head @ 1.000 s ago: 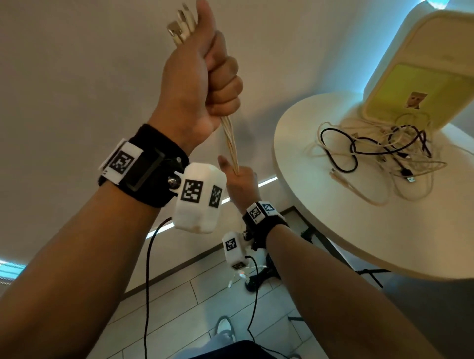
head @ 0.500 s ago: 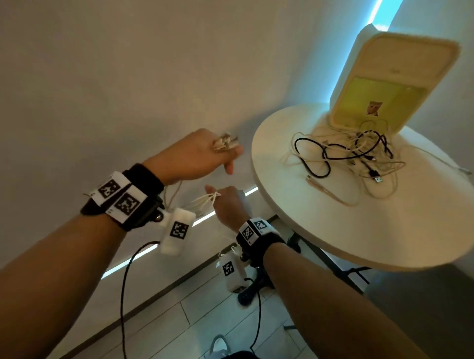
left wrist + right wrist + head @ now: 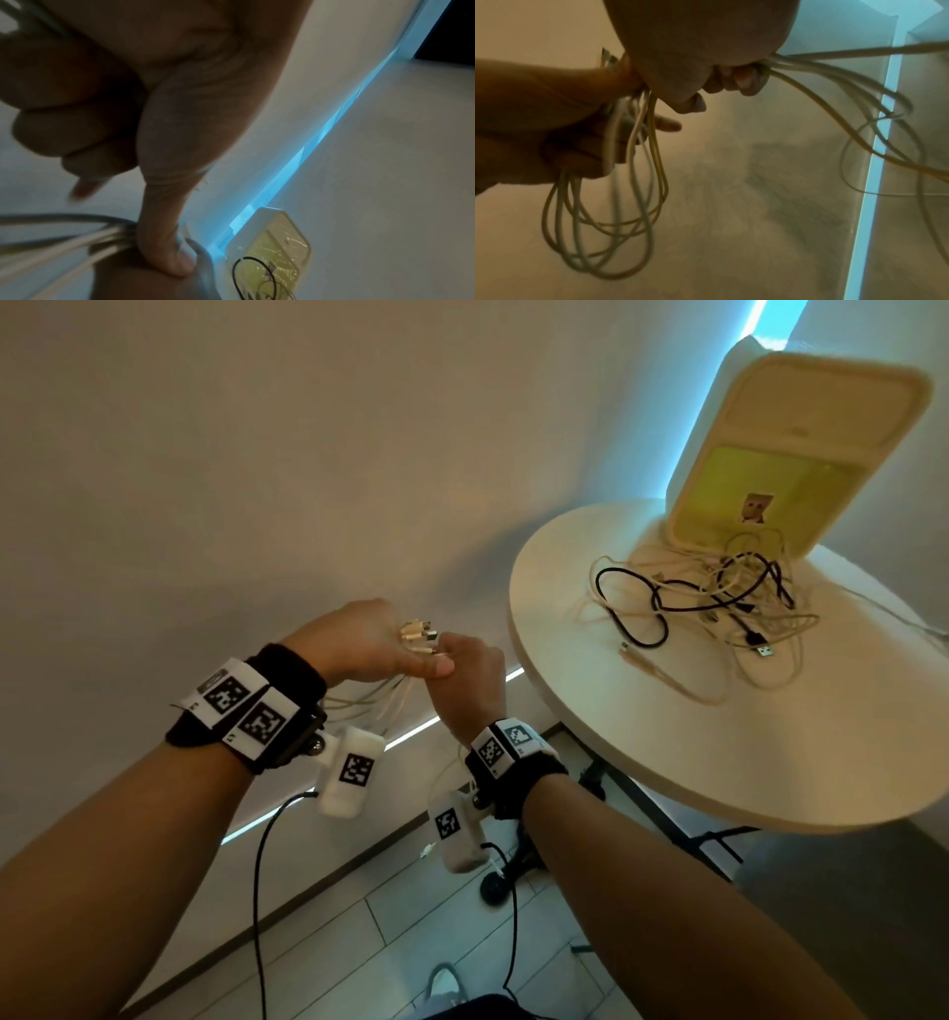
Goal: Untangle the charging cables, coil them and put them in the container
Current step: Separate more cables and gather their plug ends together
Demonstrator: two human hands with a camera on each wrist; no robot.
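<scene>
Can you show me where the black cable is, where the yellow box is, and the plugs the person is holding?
black cable (image 3: 629,621): head view, on its big loop on the table.
yellow box (image 3: 770,490): head view, on its yellow inside.
plugs (image 3: 418,630): head view, on the metal ends sticking out of the left hand (image 3: 354,642).

Round white tabletop: tangled black and white cables toward far edge; open container touching them behind.

Both forearms are reaching forward, each wrist wearing a black band with tag markers. The left hand is gripping with its fingers curled and its thumb stretched toward the right hand. The right hand is meeting it, knuckles up, fingers closing in a grip beside that thumb.
</scene>
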